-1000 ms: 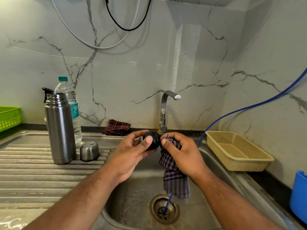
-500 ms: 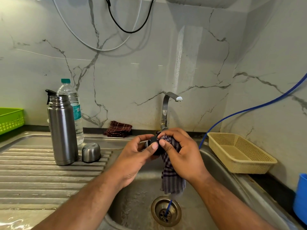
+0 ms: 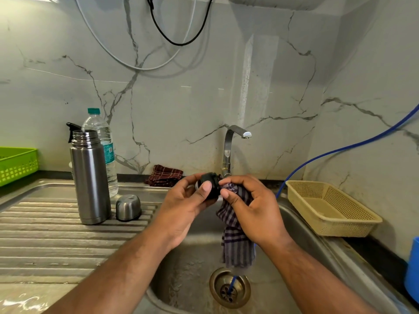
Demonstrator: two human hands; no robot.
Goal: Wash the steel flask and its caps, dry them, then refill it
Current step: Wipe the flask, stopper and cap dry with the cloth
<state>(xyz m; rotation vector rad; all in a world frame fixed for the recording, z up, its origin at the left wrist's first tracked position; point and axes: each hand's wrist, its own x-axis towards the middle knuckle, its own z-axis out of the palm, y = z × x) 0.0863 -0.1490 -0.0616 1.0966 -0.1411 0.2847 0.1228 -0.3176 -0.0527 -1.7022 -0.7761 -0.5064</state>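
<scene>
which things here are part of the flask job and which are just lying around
In the job: steel flask, steel cup cap, black stopper in the left hand, striped cloth in the right hand.
Lying about: maroon cloth, beige basket, green basket, blue hose.

Cap (image 3: 128,207) right of flask (image 3: 90,177)

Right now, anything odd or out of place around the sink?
The thin blue hose runs down from the right wall and its end seems to sit in the sink drain. A puddle lies at the near left corner of the drainboard. The flask stands upright; nothing looks damaged.
</scene>
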